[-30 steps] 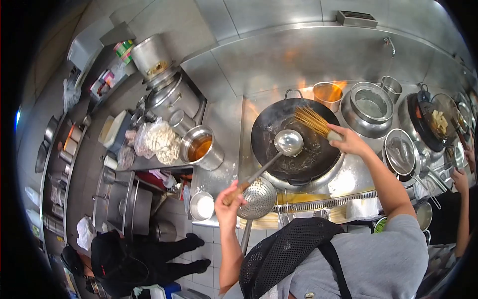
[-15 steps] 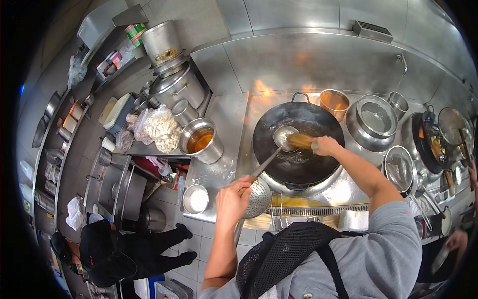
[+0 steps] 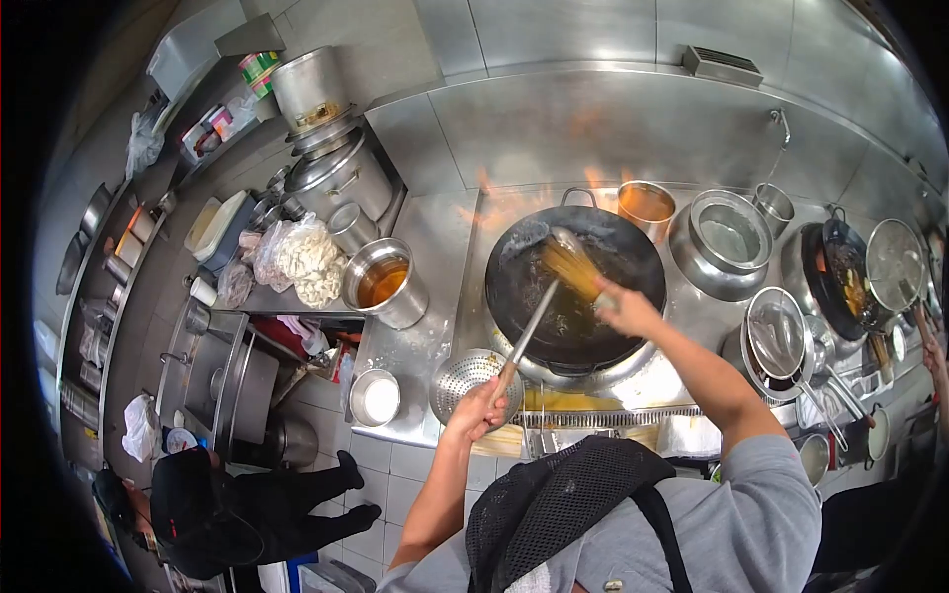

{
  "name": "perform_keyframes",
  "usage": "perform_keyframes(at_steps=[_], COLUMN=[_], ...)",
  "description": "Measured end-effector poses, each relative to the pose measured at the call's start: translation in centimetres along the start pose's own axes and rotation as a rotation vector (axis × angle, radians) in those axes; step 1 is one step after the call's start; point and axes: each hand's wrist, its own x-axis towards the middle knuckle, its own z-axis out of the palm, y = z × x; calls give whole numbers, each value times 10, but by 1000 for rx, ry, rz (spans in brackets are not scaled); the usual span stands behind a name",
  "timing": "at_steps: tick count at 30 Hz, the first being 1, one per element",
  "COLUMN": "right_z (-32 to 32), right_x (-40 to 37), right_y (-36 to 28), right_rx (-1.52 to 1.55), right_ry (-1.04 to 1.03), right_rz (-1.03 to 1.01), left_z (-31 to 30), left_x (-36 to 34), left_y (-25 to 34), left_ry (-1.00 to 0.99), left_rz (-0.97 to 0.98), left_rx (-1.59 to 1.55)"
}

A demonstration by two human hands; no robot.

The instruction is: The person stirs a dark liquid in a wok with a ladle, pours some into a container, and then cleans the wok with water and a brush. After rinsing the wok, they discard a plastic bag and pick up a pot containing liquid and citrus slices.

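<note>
A large black wok (image 3: 613,341) sits on the burner, with shiny liquid in its bottom and flames behind its rim. My right hand (image 3: 627,310) grips a bamboo brush (image 3: 570,268), its bristles against the wok's upper left inside. The wooden end of a long-handled ladle (image 3: 534,321) is in my left hand (image 3: 476,410), which is above a perforated strainer (image 3: 457,381). The ladle's bowl is in the wok, partly hidden behind the brush.
Left of the wok stand a pot of amber liquid (image 3: 395,308) and a white-filled container (image 3: 375,397). To the right are a nested steel pot (image 3: 727,282) and mesh strainers (image 3: 776,331). A person in black (image 3: 203,514) is at lower left.
The brush and ladle bowl have moved toward the wok's upper left. My left hand is lower, and the perforated strainer beside it shows more fully. The whole view has shifted slightly.
</note>
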Motion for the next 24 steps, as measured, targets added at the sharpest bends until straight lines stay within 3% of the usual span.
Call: perform_keyframes(at_steps=[1, 2, 4, 5, 6, 8, 9, 10, 12, 14, 15, 16, 18, 19, 21, 22, 24], right_z=[-19, -25, -19, -23, 0, 14, 13, 11, 1, -22, -29, -40, -31, -37, -52, -64, -61], right_x=[2, 6, -14, -32, -30, -42, -52, -51, -39, -28, -31, -41, -32, -34, -42, -35, -44], right_y=[1, -4, -24, -54, -41, -28, -24, -18, 4, 9, 0, -29, -34, -37, -35, -15, 2], right_rx=[-150, -159, 65, 145, 220, -86, -370, -372, -305, 2, 77, 233, 345, 346, 153, -2, -127], right_ry=[99, 113, 207, 109, 208, 60, -56, -51, 107, 300, 398, 423, 659, 671, 72, -19, 99], right_rz=[-136, -144, -234, -89, -352, -389, -292, -288, 24, -98, -95, -3, -217, -216, 290, 327, 199], left_z=[-2, -2, -2, 2, 5, 10, 10, 9, 6, 7, 12, 9, -3, -8, -28, -41, -74], left_x=[-4, -1, 0, 3, 7, 7, 13, 17, 22, 27, 27, 25, 20, 8, -11, -20, -24], left_y=[-7, -8, -18, -19, -17, -11, -13, -15, -21, -21, -26, -30, -45, -45, -42, -43, -48], left_ry=[-69, -143, -200, -185, -170, -157, -55, 46, 26, 42, 164, 153, 324, 351, 359, 377, 411], left_rz=[-46, -83, -113, -120, -124, -112, -103, -93, -105, -40, 48, 48, 541, 607, 588, 568, 700], left_rx=[-93, -188, -232, -229, -223, -192, -24, 142, 150, 207, 429, 432, 921, 893, 890, 872, 875])
